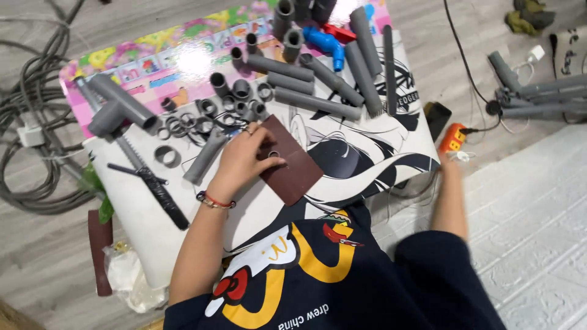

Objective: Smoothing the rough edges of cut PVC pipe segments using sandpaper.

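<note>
Surface: patterned mat (367,153), grey pipe pieces (318,104).
Left hand (244,156): fingertips pinning small ring (273,154) on sandpaper (296,174).
Right hand (450,160): at orange device (452,138); grip cannot be told.
Risk: unanchored sandpaper slides, ring may skid free.

Left hand (244,156) presses small ring (273,154) onto brown sandpaper (293,168); right hand (448,160) touches orange tool (453,138)

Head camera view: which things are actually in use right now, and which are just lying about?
In use:
left hand
small grey ring
brown sandpaper
right hand
orange tool

Lying about:
grey pipes
blue elbow
saw
loose rings
phone
</note>
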